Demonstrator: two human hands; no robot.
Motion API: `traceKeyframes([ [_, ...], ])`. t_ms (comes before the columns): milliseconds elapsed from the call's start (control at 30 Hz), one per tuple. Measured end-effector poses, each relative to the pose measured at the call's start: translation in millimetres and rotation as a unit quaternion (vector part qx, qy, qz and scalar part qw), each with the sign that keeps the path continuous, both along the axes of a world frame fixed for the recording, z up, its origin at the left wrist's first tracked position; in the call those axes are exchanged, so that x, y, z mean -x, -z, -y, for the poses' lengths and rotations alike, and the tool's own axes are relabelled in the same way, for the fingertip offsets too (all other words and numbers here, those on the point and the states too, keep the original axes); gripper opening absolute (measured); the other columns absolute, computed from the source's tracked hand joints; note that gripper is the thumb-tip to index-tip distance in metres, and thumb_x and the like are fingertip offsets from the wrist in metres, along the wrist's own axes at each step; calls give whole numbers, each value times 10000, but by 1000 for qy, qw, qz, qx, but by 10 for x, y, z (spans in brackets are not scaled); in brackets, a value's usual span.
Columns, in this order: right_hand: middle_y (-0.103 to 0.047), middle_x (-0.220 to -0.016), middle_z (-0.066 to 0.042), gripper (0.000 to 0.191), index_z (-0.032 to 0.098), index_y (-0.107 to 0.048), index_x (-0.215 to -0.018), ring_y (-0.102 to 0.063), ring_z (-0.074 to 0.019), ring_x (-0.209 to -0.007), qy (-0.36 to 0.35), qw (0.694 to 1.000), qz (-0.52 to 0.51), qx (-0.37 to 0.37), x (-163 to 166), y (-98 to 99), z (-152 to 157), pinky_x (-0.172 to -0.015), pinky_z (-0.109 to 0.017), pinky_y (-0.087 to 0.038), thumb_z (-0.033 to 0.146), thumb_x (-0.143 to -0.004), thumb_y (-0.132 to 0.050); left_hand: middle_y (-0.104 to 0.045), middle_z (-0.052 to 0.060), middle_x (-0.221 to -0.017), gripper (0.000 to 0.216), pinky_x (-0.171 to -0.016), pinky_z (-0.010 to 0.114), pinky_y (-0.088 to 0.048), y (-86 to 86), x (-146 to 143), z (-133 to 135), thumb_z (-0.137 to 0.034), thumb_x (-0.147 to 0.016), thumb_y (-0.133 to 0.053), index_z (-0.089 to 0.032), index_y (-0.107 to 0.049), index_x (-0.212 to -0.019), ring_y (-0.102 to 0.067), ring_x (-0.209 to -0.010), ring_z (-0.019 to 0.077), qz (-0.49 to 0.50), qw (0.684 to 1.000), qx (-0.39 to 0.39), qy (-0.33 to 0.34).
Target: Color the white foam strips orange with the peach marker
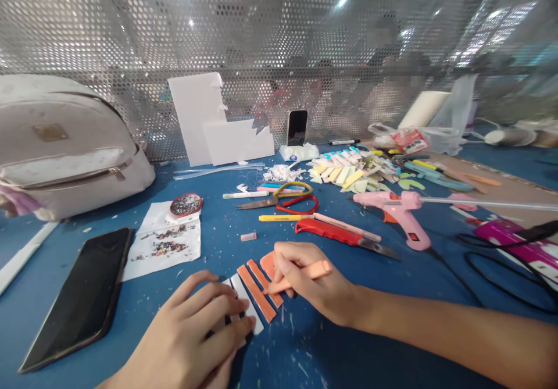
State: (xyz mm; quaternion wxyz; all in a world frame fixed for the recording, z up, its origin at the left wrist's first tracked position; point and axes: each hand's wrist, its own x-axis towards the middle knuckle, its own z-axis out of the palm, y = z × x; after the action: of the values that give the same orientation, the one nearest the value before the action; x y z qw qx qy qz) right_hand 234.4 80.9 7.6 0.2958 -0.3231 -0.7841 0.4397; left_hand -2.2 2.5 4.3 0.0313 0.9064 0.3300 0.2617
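We see an orange marker in the right hand, with the thumb and fingers pinching it. Its tip is right by two long orange strips, but we can't be sure which one it touches. The strips lie side by side on the blue table, and an orange piece with a round corner sits just past them, partly behind the right hand. On the other side is a white strip. The left hand rests there with its fingers bent and a little spread, and the tips lie on the white strip.

Just past the hands we find a small pink cap, a yellow marker and a red cutter. Behind those are scissors with one yellow loop and one red loop. To the right of them lies a pink glue gun. On the left, a black phone lies flat beside a white paper with tiny colored bits on it. Farther back we see a big pile of pale strips and a light bag.
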Motion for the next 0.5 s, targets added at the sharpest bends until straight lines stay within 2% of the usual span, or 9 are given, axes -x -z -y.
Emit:
traceKeyframes([
  [100, -407, -544, 35, 479, 195, -395, -595, -570, -117, -514, -14, 1000, -10, 23, -7, -7, 6, -451, -202, -388, 473, -985, -379, -696, 7, -1051, 347, -1043, 369, -424, 4, 0, 1, -62, -862, -444, -208, -656, -1094, -623, -1033, 153, -2, 1000, 1, -2],
  [200, -433, -574, 30, 467, 190, -414, -613, -611, -124, -533, -16, 998, -25, 47, -18, -16, 17, -448, -192, -404, 471, -985, -388, -698, 15, -1046, 350, -1040, 373, -427, 3, -3, 4, -60, -867, -436, -207, -653, -1099, -627, -1026, 158, -2, 1000, 5, 0],
  [300, -465, -591, 23, 448, 182, -444, -632, -613, -120, -542, -11, 999, -19, 30, -20, -16, 23, -447, -187, -394, 447, -990, -399, -700, 18, -1052, 358, -1036, 367, -434, -5, -6, 6, -55, -865, -430, -203, -652, -1103, -629, -1028, 161, 0, 1000, 4, 3],
  [433, -439, -526, 30, 520, 187, -415, -563, -539, -102, -493, -35, 999, -28, 2, -14, -5, 20, -448, -195, -393, 457, -1005, -364, -702, 26, -1039, 354, -1029, 380, -446, -13, -7, 7, -61, -870, -431, -205, -655, -1103, -631, -1018, 169, -3, 1000, 2, -1],
  [500, -437, -536, 29, 524, 185, -430, -571, -551, -107, -508, -33, 999, -30, 3, -19, -2, 18, -446, -196, -382, 468, -1008, -363, -703, 33, -1033, 352, -1021, 384, -458, -17, -8, 7, -61, -871, -431, -204, -653, -1105, -632, -1013, 169, -4, 1000, 1, 2],
])
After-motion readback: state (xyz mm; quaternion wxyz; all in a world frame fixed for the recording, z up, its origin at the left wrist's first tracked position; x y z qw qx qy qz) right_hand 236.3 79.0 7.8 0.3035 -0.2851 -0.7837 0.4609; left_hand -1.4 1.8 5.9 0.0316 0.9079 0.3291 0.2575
